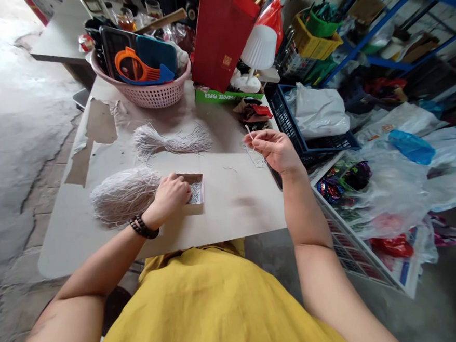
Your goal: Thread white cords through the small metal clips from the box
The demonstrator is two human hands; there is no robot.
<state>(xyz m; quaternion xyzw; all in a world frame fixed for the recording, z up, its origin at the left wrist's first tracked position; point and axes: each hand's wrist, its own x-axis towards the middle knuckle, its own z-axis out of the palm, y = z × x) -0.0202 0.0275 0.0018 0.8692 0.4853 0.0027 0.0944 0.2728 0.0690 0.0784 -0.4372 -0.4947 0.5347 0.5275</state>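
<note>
My left hand [171,194] reaches into a small cardboard box [194,209] that holds many tiny pale pieces [195,192]. Its fingers are curled down, and whatever they pinch is hidden. Over the right side of the table, my right hand [267,146] pinches a thin white string [259,161], whose loose end hangs in loops. Beside my left hand lies a thick bundle of white strings [122,195]. A second white string bundle [171,141], narrow in the middle, lies farther back on the table.
A pink basket [150,94] full of items stands at the table's back left. Behind are a red box [220,33] and a white lamp [259,49]. To the right are a dark blue crate [287,117] and a white wire basket [358,250] with plastic bags.
</note>
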